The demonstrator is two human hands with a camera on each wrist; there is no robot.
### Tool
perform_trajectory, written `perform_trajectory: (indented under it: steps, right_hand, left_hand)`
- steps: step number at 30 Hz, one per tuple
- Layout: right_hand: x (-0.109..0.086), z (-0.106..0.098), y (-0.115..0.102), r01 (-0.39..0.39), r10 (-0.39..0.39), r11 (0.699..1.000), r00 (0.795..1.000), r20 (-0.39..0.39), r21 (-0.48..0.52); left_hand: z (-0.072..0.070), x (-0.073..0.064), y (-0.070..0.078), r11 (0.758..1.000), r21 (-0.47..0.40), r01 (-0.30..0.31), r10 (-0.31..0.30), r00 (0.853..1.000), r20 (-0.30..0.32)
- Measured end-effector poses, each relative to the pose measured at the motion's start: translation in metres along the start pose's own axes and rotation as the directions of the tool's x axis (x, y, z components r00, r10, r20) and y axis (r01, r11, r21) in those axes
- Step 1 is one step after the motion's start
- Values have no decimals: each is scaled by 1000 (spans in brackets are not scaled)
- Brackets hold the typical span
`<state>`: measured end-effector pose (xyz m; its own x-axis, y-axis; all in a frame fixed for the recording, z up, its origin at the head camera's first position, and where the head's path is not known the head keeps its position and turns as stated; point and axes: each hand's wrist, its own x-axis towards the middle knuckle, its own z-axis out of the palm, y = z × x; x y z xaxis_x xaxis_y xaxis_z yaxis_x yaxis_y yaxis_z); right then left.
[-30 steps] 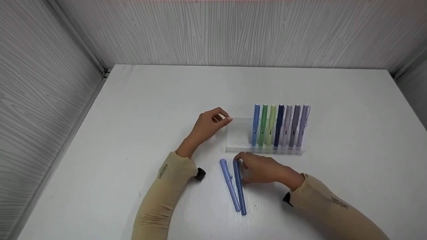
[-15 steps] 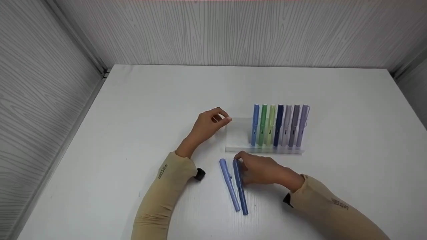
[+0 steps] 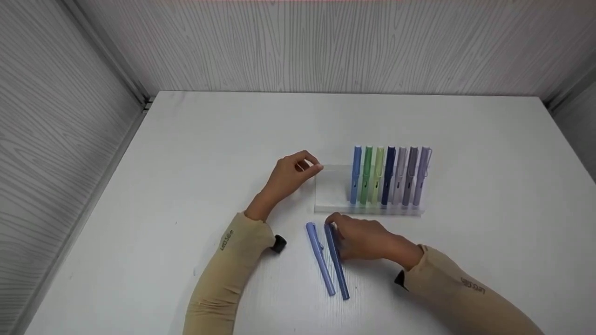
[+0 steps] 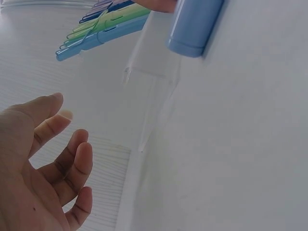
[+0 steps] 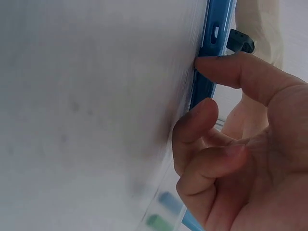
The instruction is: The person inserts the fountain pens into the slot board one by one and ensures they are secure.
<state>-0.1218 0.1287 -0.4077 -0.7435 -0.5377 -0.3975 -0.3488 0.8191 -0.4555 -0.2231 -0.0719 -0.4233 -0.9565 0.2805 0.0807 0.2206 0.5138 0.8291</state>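
Note:
A clear pen rack (image 3: 333,188) stands on the white table. My left hand (image 3: 291,174) pinches its upper left corner between thumb and index finger; the other fingers curl loosely in the left wrist view. In front of the rack, my right hand (image 3: 365,237) grips a dark blue pen (image 3: 338,267) near its upper end. Thumb and curled fingers meet that pen's side in the right wrist view, partly hiding it. Just left of it lies a periwinkle-blue pen (image 3: 321,260), its clip turned toward the dark one.
Several capped pens lean side by side in the rack's right part, from a blue pen (image 3: 356,174) through a green pen (image 3: 367,174) to a lilac pen (image 3: 423,177). Wood-grain panels (image 3: 298,46) wall the table (image 3: 223,125) at the back and sides.
The dark blue pen's lower end has shifted slightly right, away from the periwinkle pen, as my right hand moves a little. My left hand stays at the rack's corner.

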Motion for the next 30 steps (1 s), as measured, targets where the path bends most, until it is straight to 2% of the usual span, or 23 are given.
perform_trajectory:
  steps: [4, 9, 17, 30]
  right_hand:
    - [-1, 0, 1, 3, -3, 1000, 1000, -16, 23]
    - [-3, -4, 4, 13, -9, 994, 999, -36, 109]
    - [-7, -11, 9, 45, -26, 964, 997, -77, 262]
    - [-17, -33, 11, 86, -33, 958, 980, -196, 272]
  left_hand:
    - [0, 0, -1, 1000, 7, -11, 11, 1000, -4]
    - [1, 0, -1, 1000, 6, -17, 17, 1000, -1]
    - [1, 0, -1, 999, -19, -31, 31, 999, 5]
    - [1, 0, -1, 1000, -3, -24, 24, 1000, 5]
